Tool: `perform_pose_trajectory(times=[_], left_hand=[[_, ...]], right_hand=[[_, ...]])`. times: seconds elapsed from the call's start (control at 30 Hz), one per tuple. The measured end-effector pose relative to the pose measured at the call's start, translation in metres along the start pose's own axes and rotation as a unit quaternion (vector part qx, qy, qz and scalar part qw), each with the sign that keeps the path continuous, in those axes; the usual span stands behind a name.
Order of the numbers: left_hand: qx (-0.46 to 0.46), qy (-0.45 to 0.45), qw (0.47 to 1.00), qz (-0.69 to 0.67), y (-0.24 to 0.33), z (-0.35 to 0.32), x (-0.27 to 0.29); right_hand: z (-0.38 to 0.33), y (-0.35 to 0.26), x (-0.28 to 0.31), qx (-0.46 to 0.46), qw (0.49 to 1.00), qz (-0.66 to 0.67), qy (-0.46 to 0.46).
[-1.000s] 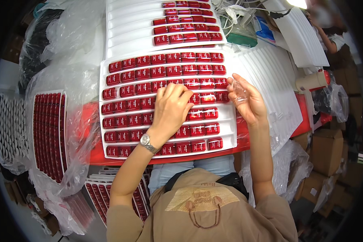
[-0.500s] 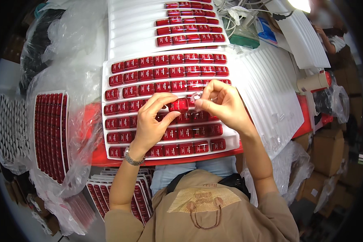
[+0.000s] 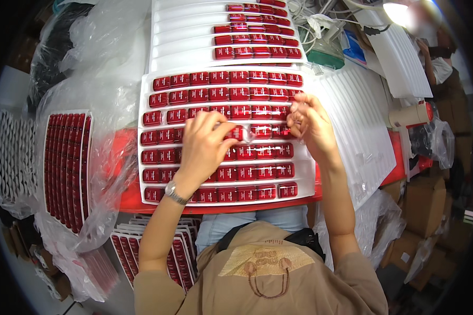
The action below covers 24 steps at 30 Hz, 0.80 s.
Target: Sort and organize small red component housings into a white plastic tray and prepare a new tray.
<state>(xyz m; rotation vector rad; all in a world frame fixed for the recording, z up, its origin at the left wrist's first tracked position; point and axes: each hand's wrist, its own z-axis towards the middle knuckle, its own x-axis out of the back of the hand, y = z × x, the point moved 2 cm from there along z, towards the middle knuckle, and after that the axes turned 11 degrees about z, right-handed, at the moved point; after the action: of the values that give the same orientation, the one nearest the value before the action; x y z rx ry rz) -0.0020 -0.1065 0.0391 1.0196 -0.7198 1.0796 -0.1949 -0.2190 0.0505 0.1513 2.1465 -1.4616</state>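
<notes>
Above a white plastic tray (image 3: 305,176) with ridged rows on the red-covered counter (image 3: 130,198), the left hand (image 3: 201,140) has thumb and fingers nearly closed around a small, glossy red rectangular block (image 3: 237,133) in a middle row. The right hand (image 3: 315,126) curls its fingers loosely near that row's right end; whether they hold anything, I cannot tell.

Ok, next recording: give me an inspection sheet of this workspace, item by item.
Surface: red table, largely hidden under trays.
Job's things: rows of red containers in the front white tray; rear white tray only partly filled.
Clutter: clear plastic sheeting at left; beige-and-red cylinder at right.
Hands: left hand pinches one red container; right hand apart from it, fingers bent, contents unclear.
Cables: white cables right of the rear tray.
Surroundings: lit lamp, another person, cardboard boxes.
</notes>
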Motion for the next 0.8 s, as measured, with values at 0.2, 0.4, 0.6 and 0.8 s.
perform_pose_trajectory(times=[0.2, 0.4, 0.6, 0.8], left_hand=[[0.011, -0.036, 0.999, -0.032, -0.005, -0.003, -0.002], [-0.012, -0.044, 0.998, -0.049, -0.001, 0.005, -0.009], [0.009, 0.005, 1.0, -0.019, -0.013, 0.002, 0.001], [0.003, -0.036, 0.999, -0.023, -0.004, 0.007, -0.007]], right_hand=[[-0.016, 0.008, 0.008, -0.051, 0.994, -0.023, -0.094], [-0.031, 0.03, -0.014, 0.075, 0.975, -0.196, -0.068], [-0.026, 0.043, -0.034, 0.097, 0.952, -0.256, -0.136], [-0.014, 0.015, -0.013, 0.093, 0.99, -0.095, -0.056]])
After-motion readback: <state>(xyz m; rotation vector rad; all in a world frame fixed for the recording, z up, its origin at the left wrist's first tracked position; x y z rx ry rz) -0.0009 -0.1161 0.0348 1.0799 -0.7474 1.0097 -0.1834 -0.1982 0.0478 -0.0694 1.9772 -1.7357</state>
